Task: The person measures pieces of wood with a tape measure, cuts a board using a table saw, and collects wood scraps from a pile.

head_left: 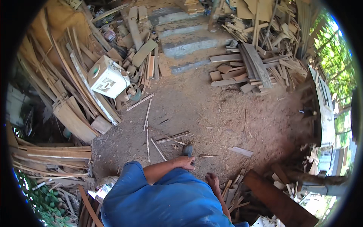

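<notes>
My left hand (184,162) is held across the front of my blue shirt, just above a dark shoe tip (187,150). Its thumb and fingers look parted, and I make out nothing between them. Down at my right side hangs my right hand (213,180), its fingers partly hidden from above, so their closing cannot be judged. Thin wooden strips (159,150) lie on the dirt ahead of my left hand. A short flat board (241,151) rests on the ground forward and right of my right hand.
Long planks (75,113) lean along the left, beside a white plastic container (109,77). Concrete steps (193,47) rise ahead. A heap of boards (245,72) lies right of them. Near my right side stands a wide brown board (278,198), with scrap wood (232,193) beside it.
</notes>
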`<state>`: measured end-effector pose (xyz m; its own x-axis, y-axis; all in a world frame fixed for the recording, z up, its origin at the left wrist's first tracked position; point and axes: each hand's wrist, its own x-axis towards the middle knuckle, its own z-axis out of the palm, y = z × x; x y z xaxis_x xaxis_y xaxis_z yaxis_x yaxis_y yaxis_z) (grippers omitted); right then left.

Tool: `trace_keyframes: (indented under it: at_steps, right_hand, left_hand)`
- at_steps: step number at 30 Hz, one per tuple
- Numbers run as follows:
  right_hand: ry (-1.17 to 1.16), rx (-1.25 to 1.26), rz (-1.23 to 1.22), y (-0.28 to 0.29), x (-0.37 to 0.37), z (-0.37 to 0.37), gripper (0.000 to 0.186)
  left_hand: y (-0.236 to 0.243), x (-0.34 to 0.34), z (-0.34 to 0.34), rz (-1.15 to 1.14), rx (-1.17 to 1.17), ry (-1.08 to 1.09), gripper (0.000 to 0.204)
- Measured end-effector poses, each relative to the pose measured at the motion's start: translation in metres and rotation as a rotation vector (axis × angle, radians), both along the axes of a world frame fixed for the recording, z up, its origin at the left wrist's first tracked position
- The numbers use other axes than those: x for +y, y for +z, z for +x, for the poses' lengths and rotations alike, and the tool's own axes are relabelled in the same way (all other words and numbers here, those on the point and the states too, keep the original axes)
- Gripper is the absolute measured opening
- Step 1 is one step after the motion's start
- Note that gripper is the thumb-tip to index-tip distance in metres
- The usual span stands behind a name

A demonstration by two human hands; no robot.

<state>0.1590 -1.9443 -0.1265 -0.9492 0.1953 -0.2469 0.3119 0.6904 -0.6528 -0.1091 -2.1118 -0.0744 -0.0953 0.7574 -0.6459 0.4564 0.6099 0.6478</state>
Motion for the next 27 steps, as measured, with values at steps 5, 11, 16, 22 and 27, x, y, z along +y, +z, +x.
trace_keyframes:
  at_steps: [5,11,16,22,27]
  right_hand:
    - [-0.003,0.032,-0.579,0.059,0.033,-0.167,0.021]
    - [0.239,-0.181,-0.542,0.111,0.072,-0.286,0.030]
    - [0.174,-0.356,-0.589,0.111,0.109,-0.350,0.029]
    - [0.039,-0.153,-0.893,0.071,0.234,-0.438,0.030]
    - [-0.453,0.267,-0.847,0.095,0.444,-0.527,0.003]
  left_hand:
    - [0.049,0.035,-0.044,0.161,0.032,0.110,0.074]
    - [0.020,0.052,-0.090,0.297,0.015,0.419,0.082]
    - [-0.008,0.072,-0.143,0.222,-0.106,0.405,0.090]
    - [-0.056,0.128,-0.246,0.181,-0.085,0.513,0.051]
    - [-0.036,0.172,-0.348,0.077,0.095,0.514,0.034]
